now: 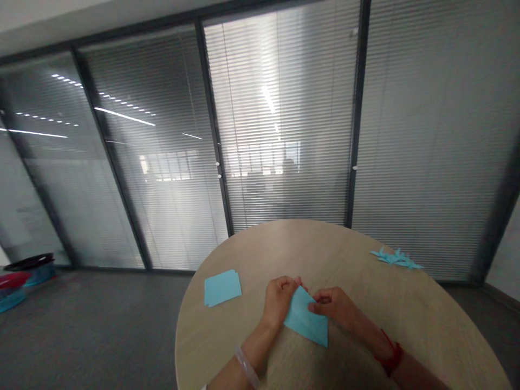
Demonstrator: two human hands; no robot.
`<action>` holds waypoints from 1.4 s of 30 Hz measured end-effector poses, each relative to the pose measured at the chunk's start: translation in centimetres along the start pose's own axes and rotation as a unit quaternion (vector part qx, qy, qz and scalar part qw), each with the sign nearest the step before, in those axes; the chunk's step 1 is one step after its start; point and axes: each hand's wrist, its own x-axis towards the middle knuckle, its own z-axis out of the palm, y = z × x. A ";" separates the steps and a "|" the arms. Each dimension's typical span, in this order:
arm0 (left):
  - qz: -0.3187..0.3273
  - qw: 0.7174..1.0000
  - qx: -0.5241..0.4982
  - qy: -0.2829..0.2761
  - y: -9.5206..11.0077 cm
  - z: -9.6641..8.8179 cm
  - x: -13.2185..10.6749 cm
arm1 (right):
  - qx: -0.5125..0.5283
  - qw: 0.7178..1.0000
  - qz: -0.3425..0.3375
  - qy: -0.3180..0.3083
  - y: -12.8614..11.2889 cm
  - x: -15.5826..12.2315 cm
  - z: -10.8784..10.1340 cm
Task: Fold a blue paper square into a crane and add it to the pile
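Note:
A partly folded sheet of light blue paper (305,318) lies between my hands, low over the front half of the table. My left hand (280,298) has its fingers curled on the paper's upper left edge. With thumb and fingers pinched, my right hand (331,304) grips the paper's right edge. One corner of the paper points down toward me. To the left of my hands lies a small stack of flat light blue paper sheets (222,288). At the table's far right rests a pile of folded blue paper pieces (396,259).
The round wooden table (300,244) has a curved edge at left, back and right. Behind it stand glass partitions with blinds (284,119). Blue containers with dark and red tops (32,271) sit on the grey floor (114,330) at far left.

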 end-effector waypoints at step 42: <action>-0.009 0.998 0.045 -0.033 -0.1 0.0 0.2 | -0.039 0.999 -0.012 -0.035 -0.6 -0.4 -0.8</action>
